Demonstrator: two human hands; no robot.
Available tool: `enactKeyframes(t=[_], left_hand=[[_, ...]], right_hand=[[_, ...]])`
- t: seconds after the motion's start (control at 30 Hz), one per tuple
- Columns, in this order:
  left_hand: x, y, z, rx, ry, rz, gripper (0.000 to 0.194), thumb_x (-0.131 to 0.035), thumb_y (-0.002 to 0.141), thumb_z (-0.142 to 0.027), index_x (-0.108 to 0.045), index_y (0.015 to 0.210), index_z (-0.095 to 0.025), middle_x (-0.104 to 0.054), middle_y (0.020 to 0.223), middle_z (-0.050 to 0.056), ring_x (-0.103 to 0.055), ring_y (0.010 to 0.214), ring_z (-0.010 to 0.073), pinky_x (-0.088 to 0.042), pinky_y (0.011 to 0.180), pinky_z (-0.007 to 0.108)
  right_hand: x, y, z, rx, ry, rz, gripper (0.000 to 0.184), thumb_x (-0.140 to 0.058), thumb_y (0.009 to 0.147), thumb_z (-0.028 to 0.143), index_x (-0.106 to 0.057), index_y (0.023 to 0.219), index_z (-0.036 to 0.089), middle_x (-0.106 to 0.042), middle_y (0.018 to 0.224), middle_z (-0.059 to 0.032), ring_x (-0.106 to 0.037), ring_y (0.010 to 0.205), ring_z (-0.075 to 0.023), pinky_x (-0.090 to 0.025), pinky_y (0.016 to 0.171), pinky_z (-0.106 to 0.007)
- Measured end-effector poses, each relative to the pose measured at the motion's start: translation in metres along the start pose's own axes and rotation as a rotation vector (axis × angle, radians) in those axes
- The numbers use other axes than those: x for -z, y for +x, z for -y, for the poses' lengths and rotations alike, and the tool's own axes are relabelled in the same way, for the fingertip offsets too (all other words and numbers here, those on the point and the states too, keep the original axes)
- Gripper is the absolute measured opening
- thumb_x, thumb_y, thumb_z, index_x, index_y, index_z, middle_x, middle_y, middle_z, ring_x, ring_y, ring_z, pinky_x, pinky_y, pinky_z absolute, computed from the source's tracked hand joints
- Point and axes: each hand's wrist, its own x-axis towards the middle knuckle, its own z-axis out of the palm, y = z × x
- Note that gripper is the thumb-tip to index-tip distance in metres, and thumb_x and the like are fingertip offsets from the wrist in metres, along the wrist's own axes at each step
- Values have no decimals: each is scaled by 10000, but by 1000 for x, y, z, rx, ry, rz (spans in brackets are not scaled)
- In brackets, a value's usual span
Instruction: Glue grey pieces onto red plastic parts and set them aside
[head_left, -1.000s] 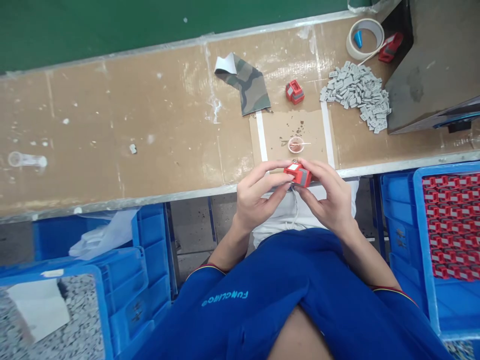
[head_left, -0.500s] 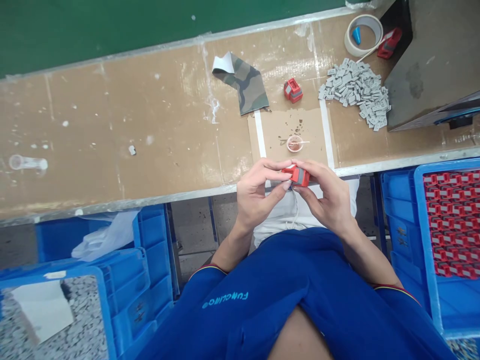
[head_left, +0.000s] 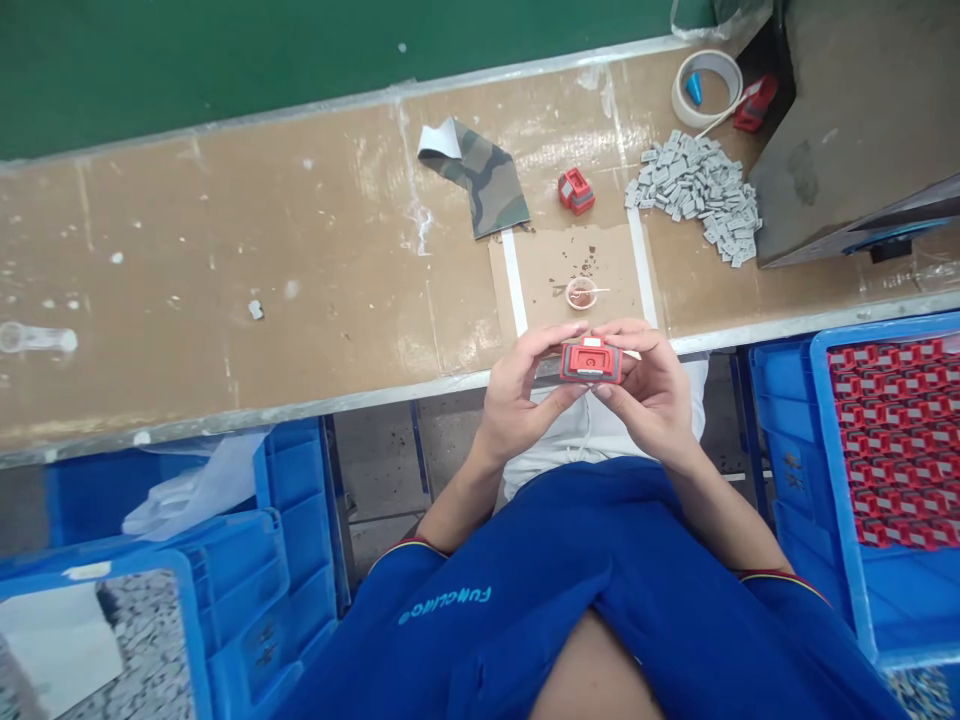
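Between my hands, just off the table's front edge, is a red-and-grey plastic toy part with a rectangular recess facing up. My left hand pinches its left end with thumb and fingers. On its right end, my right hand grips in the same way. Beyond them on the table stands a small cup of reddish-brown liquid with a thin white stick across it. Another red part lies farther back, beside a camouflage-patterned cloth strip.
A pile of small grey pieces lies at right, near a tape roll and a dark metal box. A blue crate at lower right holds rows of red parts. Another blue crate at lower left holds grey pieces.
The red toy part has been turned between my fingers, so its recessed side now faces up toward me. Both hands still hold it. The view has shifted slightly.
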Motion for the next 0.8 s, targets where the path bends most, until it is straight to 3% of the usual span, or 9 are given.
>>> enactKeyframes(t=[0.1, 0.2, 0.33, 0.47, 0.6, 0.7, 0.8], left_hand=[[-5, -4, 5, 31, 25, 24, 529, -729, 984, -338, -585, 1490, -276, -704, 1456, 121, -698, 1330, 250, -578, 1135, 418], [-6, -7, 7, 60, 43, 25, 505, -703, 998, -320, -583, 1484, -257, -699, 1462, 139, -713, 1308, 254, -592, 1107, 401], [0, -5, 6, 63, 83, 75, 487, -684, 996, -268, -591, 1473, -232, -708, 1429, 155, -729, 1271, 249, -621, 1043, 373], [10, 3, 4, -19, 145, 185, 501, -680, 990, -231, -591, 1482, -230, -726, 1397, 155, -720, 1277, 249, -608, 1069, 399], [10, 10, -1, -132, 173, 303, 528, -672, 992, -170, -582, 1508, -235, -720, 1424, 153, -690, 1342, 244, -577, 1141, 422], [-1, 18, -8, -172, 146, 389, 561, -637, 1005, -137, -545, 1548, -238, -693, 1473, 154, -663, 1393, 240, -562, 1169, 412], [-7, 41, -4, -169, 148, 529, 639, -681, 995, -242, -478, 1600, -238, -675, 1496, 166, -682, 1366, 257, -584, 1132, 397]], right_hand=[[-8, -5, -11, -85, 75, -58, 305, -778, 942, 412, -652, 1194, 296, -638, 1220, -51, -709, 1087, -159, -645, 889, -295], [-8, -9, -13, -144, -17, -72, 339, -737, 963, 466, -643, 1222, 268, -633, 1197, -64, -721, 1038, -172, -642, 859, -318], [5, -8, 0, 37, -398, -106, 252, -711, 985, 301, -682, 1234, 280, -662, 1122, -55, -707, 955, -167, -618, 802, -323], [20, -1, 18, 259, -720, 44, 124, -658, 1012, 221, -717, 1110, 269, -701, 978, -34, -693, 877, -168, -590, 764, -317], [27, 5, 34, 343, -957, 200, 67, -622, 1034, 208, -688, 1022, 202, -722, 936, -56, -674, 811, -174, -546, 718, -305], [33, 4, 54, 421, -1110, 239, 165, -594, 1044, 198, -646, 888, 184, -691, 821, -47, -630, 743, -168, -484, 658, -294], [58, -5, 81, 377, -1204, 266, 253, -555, 1064, 214, -607, 817, 202, -638, 756, -21, -572, 675, -145, -422, 605, -281]])
